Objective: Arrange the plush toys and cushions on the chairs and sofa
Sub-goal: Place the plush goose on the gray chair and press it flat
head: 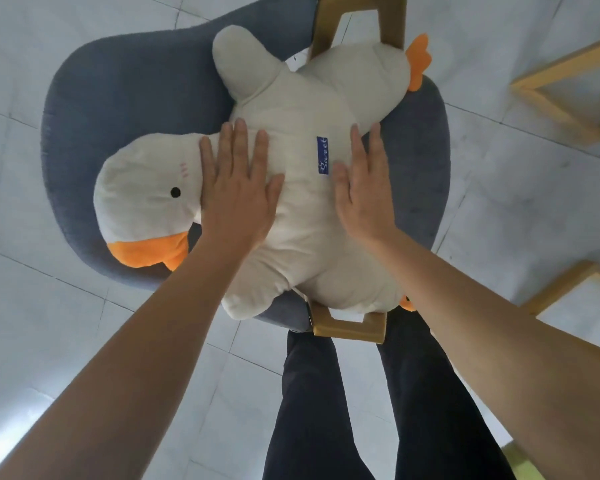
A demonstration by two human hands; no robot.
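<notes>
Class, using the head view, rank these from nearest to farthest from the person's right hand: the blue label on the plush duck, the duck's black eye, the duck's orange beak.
Measured from the right hand:
1. Blue label: just left of the hand, on the duck's body.
2. Black eye: on the head, beyond the left hand.
3. Orange beak: lower left, at the chair's edge.

Soft matt plush duck (302, 216), grey fabric chair (118, 98), glossy tiled floor (516, 202).
</notes>
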